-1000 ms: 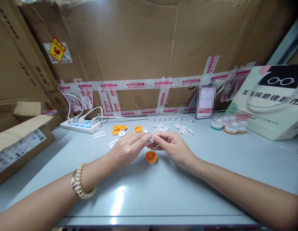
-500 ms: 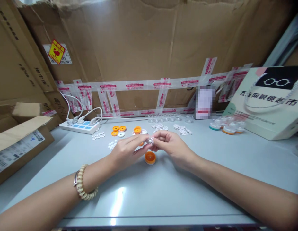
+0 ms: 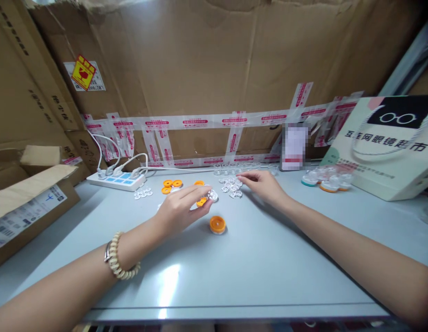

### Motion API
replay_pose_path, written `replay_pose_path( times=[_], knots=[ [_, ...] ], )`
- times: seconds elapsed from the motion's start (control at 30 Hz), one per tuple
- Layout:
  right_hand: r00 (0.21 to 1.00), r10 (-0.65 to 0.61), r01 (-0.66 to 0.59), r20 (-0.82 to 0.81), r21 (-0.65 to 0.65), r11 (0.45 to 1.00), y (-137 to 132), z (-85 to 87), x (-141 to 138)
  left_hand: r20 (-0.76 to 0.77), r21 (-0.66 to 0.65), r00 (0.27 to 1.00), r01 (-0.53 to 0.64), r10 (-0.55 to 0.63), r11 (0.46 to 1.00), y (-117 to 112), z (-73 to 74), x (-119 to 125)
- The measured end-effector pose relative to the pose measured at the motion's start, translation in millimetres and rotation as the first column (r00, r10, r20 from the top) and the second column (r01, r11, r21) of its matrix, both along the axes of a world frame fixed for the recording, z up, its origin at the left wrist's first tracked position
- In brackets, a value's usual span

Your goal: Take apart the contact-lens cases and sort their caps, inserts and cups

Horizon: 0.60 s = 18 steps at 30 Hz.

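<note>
My left hand (image 3: 181,210) is closed, pinching a small white plastic piece (image 3: 210,194) between thumb and fingertips. My right hand (image 3: 264,188) reaches to the edge of a pile of white perforated plastic pieces (image 3: 231,184). Its fingers are pressed together there, and what they hold, if anything, is too small to make out. Nearer to me, an orange round cup (image 3: 217,224) with a pale base stands on the table, below both hands. Behind the left hand's fingertips, more orange round parts (image 3: 201,202) and a white one are partly hidden.
Orange rings (image 3: 171,184) and small clear-white parts (image 3: 143,192) lie at left, by a white power strip (image 3: 116,180). Clear round parts (image 3: 234,168) line the back. At right are finished-looking clear-topped discs (image 3: 326,180), a phone (image 3: 294,147) and a paper bag (image 3: 383,152). A cardboard box (image 3: 30,207) stands far left.
My right hand has left the left hand and moved right and back to the white perforated pieces. The left hand stays nearly in place with the white piece.
</note>
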State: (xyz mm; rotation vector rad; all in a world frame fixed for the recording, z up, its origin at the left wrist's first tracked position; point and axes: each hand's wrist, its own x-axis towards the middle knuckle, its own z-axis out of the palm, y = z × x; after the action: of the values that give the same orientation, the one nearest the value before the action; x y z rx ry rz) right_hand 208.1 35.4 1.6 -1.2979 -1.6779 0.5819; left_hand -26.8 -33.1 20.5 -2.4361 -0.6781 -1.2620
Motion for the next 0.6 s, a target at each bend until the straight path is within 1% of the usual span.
replay_pose_path(
  times=[0.07, 0.17, 0.23, 0.3, 0.37, 0.43, 0.47, 0.53, 0.6],
  knots=[
    [0.997, 0.018, -0.02, 0.081, 0.018, 1.0, 5.5, -8.2, -1.6, 0.043, -0.046, 0.999, 0.014, -0.012, 0.999, -0.7, 2.3, 0.5],
    [0.984, 0.006, -0.013, 0.178, 0.039, 0.999, 11.3, -15.6, -2.5, 0.106, -0.093, 0.994, 0.041, -0.031, 0.995, -1.7, 6.6, 0.7],
    [0.974, -0.011, -0.001, 0.226, 0.05, 0.999, 12.3, -15.7, -2.2, 0.132, -0.115, 0.991, 0.051, -0.035, 0.992, -1.9, 8.4, 0.5],
    [0.975, -0.025, 0.009, 0.22, 0.073, 0.997, 8.3, -10.9, -4.1, 0.147, -0.127, 0.988, 0.054, -0.035, 0.99, -2.0, 9.0, 0.1],
    [0.992, 0.019, -0.027, 0.124, 0.064, 0.998, -2.5, -1.2, -10.1, 0.154, -0.131, 0.988, 0.048, -0.027, 0.99, -2.0, 8.6, -0.2],
    [0.99, 0.139, -0.139, -0.032, 0.001, 0.99, -19.4, 11.0, -20.3, 0.141, -0.121, 0.99, 0.035, -0.018, 0.992, -2.0, 7.5, -0.3],
    [0.971, 0.217, -0.222, -0.103, -0.037, 0.974, -29.1, 17.0, -26.3, 0.126, -0.11, 0.992, 0.029, -0.015, 0.993, -2.0, 6.8, -0.3],
    [0.903, 0.362, -0.386, -0.229, -0.065, 0.92, -48.3, 26.4, -38.2, 0.083, -0.089, 0.996, 0.029, -0.021, 0.996, -1.9, 5.1, -0.2],
    [0.83, 0.446, -0.495, -0.337, -0.073, 0.866, -63.6, 31.1, -48.1, 0.044, -0.07, 0.998, 0.047, -0.044, 0.996, -2.0, 3.2, 0.2]
  ],
)
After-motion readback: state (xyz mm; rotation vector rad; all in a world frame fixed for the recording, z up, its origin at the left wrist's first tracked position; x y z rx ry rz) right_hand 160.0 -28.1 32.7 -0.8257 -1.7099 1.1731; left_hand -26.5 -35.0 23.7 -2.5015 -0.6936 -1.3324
